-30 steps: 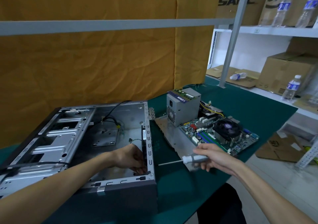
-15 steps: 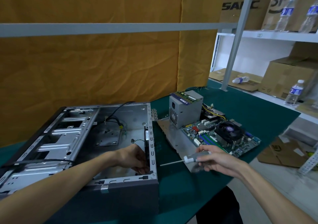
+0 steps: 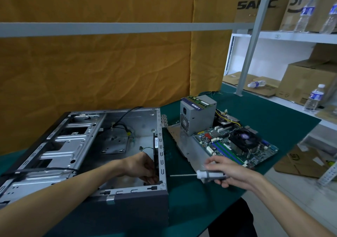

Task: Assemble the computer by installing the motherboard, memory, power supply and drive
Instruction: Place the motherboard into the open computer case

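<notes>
Over the last second the right hand (image 3: 235, 173) has kept its fingers wrapped round the screwdriver (image 3: 209, 175) and brought the tip closer to the outer wall of the open computer case (image 3: 76, 145), while the left hand (image 3: 142, 167) stays inside, fingers curled on a dark part at that wall; a screw looks about to be driven. Outside the case on the table (image 3: 264, 116) wait one motherboard (image 3: 237, 145) and one power supply (image 3: 197, 116) carrying what looks like one memory stick (image 3: 198, 102); the drive I cannot identify.
</notes>
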